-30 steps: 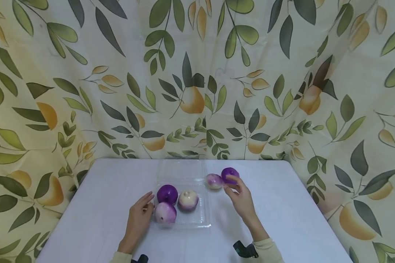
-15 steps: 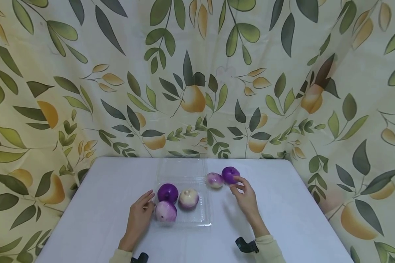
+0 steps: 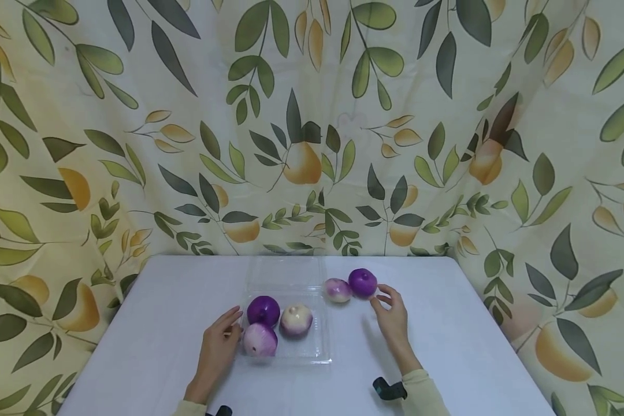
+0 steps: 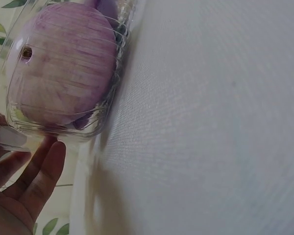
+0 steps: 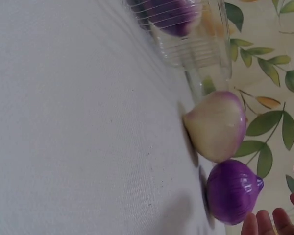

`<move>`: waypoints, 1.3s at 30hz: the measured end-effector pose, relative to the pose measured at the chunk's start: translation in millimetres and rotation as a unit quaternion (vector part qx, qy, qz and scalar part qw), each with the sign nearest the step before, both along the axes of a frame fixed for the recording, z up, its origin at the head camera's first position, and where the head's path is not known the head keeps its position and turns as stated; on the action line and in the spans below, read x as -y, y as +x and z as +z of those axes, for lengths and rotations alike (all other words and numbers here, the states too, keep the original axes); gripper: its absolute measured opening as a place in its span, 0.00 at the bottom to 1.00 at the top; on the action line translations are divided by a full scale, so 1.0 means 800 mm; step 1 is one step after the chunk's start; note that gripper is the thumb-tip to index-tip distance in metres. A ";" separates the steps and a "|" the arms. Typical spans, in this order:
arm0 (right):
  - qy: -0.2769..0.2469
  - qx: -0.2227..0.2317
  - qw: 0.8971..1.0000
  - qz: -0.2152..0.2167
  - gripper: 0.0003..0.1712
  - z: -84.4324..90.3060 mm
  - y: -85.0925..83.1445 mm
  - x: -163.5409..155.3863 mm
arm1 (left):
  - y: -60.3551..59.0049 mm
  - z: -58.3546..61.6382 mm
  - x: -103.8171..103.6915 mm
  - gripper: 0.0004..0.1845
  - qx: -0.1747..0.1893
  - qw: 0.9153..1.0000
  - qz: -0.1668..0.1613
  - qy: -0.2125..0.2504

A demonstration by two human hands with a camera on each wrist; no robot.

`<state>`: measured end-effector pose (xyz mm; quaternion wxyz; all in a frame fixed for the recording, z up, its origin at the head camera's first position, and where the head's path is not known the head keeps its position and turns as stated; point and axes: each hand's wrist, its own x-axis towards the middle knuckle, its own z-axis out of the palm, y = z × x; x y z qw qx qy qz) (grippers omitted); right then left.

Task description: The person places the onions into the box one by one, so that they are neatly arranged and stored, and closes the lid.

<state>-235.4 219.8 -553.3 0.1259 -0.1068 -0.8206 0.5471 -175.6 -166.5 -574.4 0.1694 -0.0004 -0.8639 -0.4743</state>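
purple onion (image 3: 363,282) lies just beside right hand (image 3: 392,318).

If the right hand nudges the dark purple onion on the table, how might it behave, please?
The dark purple onion looks round and smooth, so it would probably roll. It sits beside the pale onion, so it may bump it. The right hand is close.

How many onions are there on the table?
5. Three sit in the clear box: onions at and. Two lie on the table: and, by the right hand.
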 end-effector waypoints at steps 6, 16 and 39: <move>-0.028 0.022 0.999 0.003 0.26 -0.001 -0.008 -0.003 | 0.001 -0.002 0.002 0.18 -0.001 1.000 0.002 0.000; -0.026 0.062 0.998 0.008 0.32 -0.006 -0.032 -0.008 | 0.002 0.001 0.000 0.18 0.000 1.000 0.000 0.004; 0.036 0.060 0.996 0.057 0.39 -0.022 -0.074 -0.013 | 0.001 0.001 -0.001 0.18 -0.004 1.000 0.004 -0.002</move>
